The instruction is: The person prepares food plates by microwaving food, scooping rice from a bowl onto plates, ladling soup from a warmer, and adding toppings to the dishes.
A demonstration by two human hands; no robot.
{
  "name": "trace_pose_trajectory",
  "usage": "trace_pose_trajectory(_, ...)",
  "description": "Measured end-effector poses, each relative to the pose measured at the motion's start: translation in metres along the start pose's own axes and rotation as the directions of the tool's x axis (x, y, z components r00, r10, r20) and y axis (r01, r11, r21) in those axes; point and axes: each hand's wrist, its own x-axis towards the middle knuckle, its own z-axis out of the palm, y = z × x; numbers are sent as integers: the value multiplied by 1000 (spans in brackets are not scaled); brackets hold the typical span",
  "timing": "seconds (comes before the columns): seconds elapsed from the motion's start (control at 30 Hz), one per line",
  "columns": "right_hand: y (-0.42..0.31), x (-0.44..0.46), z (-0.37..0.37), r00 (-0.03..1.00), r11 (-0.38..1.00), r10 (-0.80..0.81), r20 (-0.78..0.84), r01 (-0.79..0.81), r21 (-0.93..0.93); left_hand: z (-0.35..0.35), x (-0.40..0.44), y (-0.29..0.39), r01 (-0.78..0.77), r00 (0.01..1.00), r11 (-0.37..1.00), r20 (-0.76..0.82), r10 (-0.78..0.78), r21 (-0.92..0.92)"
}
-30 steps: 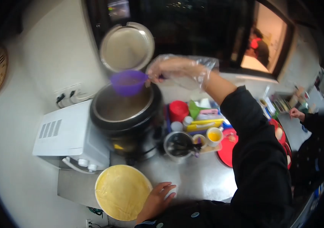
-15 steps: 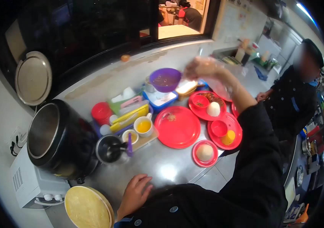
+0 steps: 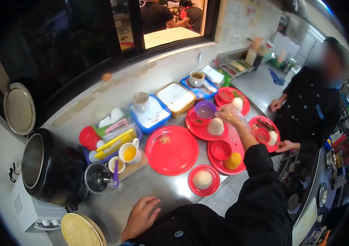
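My right hand (image 3: pixel 231 115), in a clear plastic glove, grips a small purple bowl (image 3: pixel 205 109) by its side. The bowl is over a red plate (image 3: pixel 194 126) with a white rice mound (image 3: pixel 215 126) and a small red cup on it. My left hand (image 3: pixel 142 214) rests low near the counter's front edge, fingers apart, holding nothing. Nearest my right forearm is a red plate (image 3: pixel 219 166) with a red cup (image 3: pixel 221 150) and a yellow rice mound (image 3: pixel 233 160). A large red plate (image 3: pixel 171 158) with a few scraps and a small plate with a rice mound (image 3: pixel 202 180) lie closer to me.
A co-worker (image 3: pixel 320 102) at the right touches a filled red plate (image 3: pixel 260 123). Along the wall stand lidded tubs (image 3: pixel 176 98) and a mug with a spoon (image 3: pixel 196 78). At left are a black cooker (image 3: pixel 55 172), a dark pot (image 3: pixel 96 177) and a cup of yellow liquid (image 3: pixel 129 153).
My right hand has brought the purple bowl down and right, over the plate. The co-worker's hand is now at a red plate. My left hand has barely moved; the view has shifted.
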Motion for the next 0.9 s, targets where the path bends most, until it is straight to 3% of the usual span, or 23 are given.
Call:
trace_pose_trajectory(0.03, 9, 3, 5, 994, 991, -98, -56, 92, -97, 2, 3, 2, 4, 1000, 1000, 8, -4, 2)
trace_pose_trajectory(0.07, 18, 7, 8, 994, 991, -97, -56, 91, -93, 4, 6, 3, 5, 1000, 1000, 10, -5, 5)
trace_pose_trajectory(0.13, 28, 10, 12, 997, 998, 69, -44, -69, 9, 6, 10, 6, 1, 1000, 1000, 16, -2, 9)
trace_pose_trajectory(0.37, 30, 7, 10, 990, 993, 114, -83, -111, 40, 9, 14, 11, 19, 1000, 999, 24, -20, 28)
trace_pose_trajectory(0.53, 44, 14, 20, 986, 994, 31, -167, -48, -98, 10, 15, 11, 24, 999, 999, 32, -25, 30)
trace_pose_trajectory(0.9, 34, 5, 22, 975, 982, -43, -216, 2, -188, 10, 14, 10, 6, 1000, 1000, 30, -7, 31)
